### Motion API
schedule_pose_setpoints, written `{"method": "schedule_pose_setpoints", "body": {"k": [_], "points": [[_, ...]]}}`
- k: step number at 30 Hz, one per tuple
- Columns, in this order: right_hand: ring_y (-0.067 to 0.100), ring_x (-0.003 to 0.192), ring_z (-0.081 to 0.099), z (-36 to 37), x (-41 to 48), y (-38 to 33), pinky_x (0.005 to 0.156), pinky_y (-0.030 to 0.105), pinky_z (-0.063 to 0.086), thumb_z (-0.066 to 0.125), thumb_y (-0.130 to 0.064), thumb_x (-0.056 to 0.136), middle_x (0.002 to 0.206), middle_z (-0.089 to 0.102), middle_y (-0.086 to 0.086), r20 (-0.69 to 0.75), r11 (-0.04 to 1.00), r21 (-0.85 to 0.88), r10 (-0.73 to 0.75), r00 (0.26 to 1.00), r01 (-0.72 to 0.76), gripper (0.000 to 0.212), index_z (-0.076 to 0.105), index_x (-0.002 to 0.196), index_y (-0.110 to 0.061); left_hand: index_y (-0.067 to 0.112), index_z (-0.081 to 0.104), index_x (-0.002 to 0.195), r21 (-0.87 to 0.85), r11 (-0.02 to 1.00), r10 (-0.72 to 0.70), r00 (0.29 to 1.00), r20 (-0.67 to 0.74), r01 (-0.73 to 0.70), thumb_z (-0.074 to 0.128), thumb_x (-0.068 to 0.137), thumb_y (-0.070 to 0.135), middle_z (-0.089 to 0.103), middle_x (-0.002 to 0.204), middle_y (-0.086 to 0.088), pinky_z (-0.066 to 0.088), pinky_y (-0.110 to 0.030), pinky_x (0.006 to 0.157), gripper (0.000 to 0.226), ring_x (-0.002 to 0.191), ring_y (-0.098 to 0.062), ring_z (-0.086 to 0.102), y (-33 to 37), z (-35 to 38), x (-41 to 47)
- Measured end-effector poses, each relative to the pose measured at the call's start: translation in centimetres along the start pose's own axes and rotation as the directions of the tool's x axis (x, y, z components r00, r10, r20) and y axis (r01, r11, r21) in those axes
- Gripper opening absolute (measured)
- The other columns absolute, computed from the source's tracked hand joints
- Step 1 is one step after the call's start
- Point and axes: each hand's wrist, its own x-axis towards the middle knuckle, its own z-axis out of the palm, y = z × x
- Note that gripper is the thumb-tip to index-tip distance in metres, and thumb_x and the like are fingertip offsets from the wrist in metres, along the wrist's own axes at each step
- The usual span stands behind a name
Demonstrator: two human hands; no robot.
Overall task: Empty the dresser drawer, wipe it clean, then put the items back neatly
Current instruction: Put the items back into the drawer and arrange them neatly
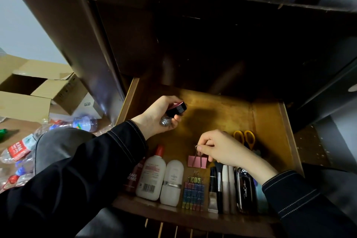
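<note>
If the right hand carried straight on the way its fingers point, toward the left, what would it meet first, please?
Apart from the pink binder clip the right hand already pinches, probably the red-capped white bottle; depth is unclear.

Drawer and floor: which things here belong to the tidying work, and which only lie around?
Belong to the job:
- drawer
- pink binder clip, pinched by right hand
- small jar, held in left hand
- white bottles
- small coloured clips
- yellow scissors

Just lying about:
- cardboard boxes
- plastic bottles on the floor
</note>
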Motion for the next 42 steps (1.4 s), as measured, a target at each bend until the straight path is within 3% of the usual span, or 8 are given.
{"method": "schedule_pose_setpoints", "body": {"k": [4,9,19,28,31,34,38,42], "points": [[0.007,0.062,0.070,-0.3,-0.2,-0.2,0.071,0.039,0.061,0.064,-0.035,0.096,0.070,0.074,-0.003,0.013,1.000,0.015,-0.005,1.000,0.005,0.016,0.068,0.082,-0.030,0.002,0.055,0.103,0.009,1.000,0.003,1.000,-0.009,-0.003,0.058,0.093,0.023,0.055,0.074,-0.010,0.036,-0.018,0.035,0.024,0.044,-0.012,0.045,0.0,0.0,0.1],[0.005,0.056,0.065,0.1,-0.3,-0.2,0.047,0.016,0.042,0.063,-0.038,0.096,0.067,0.073,-0.003,0.059,1.000,0.014,0.007,0.998,-0.008,0.016,0.069,0.083,-0.030,0.001,0.057,0.105,0.006,1.000,0.003,1.000,-0.015,-0.003,0.059,0.092,0.023,0.056,0.074,-0.010,0.037,-0.018,0.035,0.026,0.045,-0.012,0.046,0.1,-0.2,0.2],[0.010,0.064,0.068,0.4,-0.2,0.3,0.045,0.013,0.039,0.062,-0.042,0.095,0.077,0.074,0.005,0.169,1.000,0.003,-0.007,0.986,0.007,0.018,0.069,0.083,-0.031,0.001,0.056,0.103,-0.004,1.000,0.003,1.000,-0.012,-0.003,0.060,0.092,0.023,0.058,0.069,-0.009,0.037,-0.018,0.034,0.025,0.044,-0.012,0.046,0.1,-0.2,0.3],[-0.002,0.039,0.050,0.8,-0.3,0.4,0.037,0.012,0.031,0.055,-0.052,0.097,0.066,0.068,0.003,0.206,0.999,-0.053,0.001,0.978,0.010,0.031,0.069,0.096,-0.024,0.002,0.051,0.110,-0.011,1.000,0.025,0.998,-0.054,-0.026,0.052,0.091,0.018,0.057,0.079,-0.014,0.036,-0.020,0.035,0.025,0.043,-0.015,0.047,-0.2,-0.4,0.9],[0.002,0.050,0.061,0.1,-0.3,0.3,0.046,0.017,0.041,0.052,-0.057,0.097,0.076,0.072,0.000,0.106,0.999,-0.035,0.027,0.994,-0.024,0.032,0.068,0.094,-0.029,0.006,0.049,0.111,0.017,0.998,0.067,0.993,-0.096,-0.066,0.045,0.090,0.014,0.054,0.094,-0.019,0.036,-0.022,0.035,0.023,0.044,-0.017,0.047,-0.3,-0.3,1.0],[0.005,0.060,0.066,-1.0,0.0,0.0,0.062,0.028,0.055,0.052,-0.050,0.099,0.087,0.073,-0.009,-0.146,0.995,0.087,0.063,0.987,-0.051,0.024,0.067,0.094,-0.032,0.004,0.056,0.111,0.169,0.979,0.115,0.993,-0.022,-0.110,0.049,0.091,0.012,0.058,0.092,-0.018,0.035,-0.019,0.036,0.023,0.046,-0.015,0.047,-0.6,0.1,0.5],[0.008,0.058,0.064,-1.9,0.0,-0.3,0.053,0.023,0.049,0.054,-0.043,0.101,0.091,0.072,-0.008,-0.399,0.935,0.354,0.126,0.908,0.025,0.013,0.061,0.107,-0.033,0.006,0.061,0.117,0.329,0.906,0.245,0.964,0.108,-0.267,0.067,0.088,0.010,0.065,0.083,-0.016,0.036,-0.020,0.036,0.029,0.044,-0.017,0.049,-1.4,1.0,0.4],[0.013,0.059,0.065,-2.3,-0.2,-0.8,0.050,0.021,0.049,0.060,-0.038,0.099,0.103,0.066,-0.004,-0.411,0.849,0.519,0.146,0.900,0.100,0.018,0.061,0.115,-0.030,0.016,0.060,0.118,0.414,0.861,0.231,0.951,0.203,-0.297,0.079,0.083,0.022,0.070,0.081,-0.010,0.032,-0.019,0.035,0.041,0.043,-0.015,0.045,-2.0,1.1,0.3]]}}
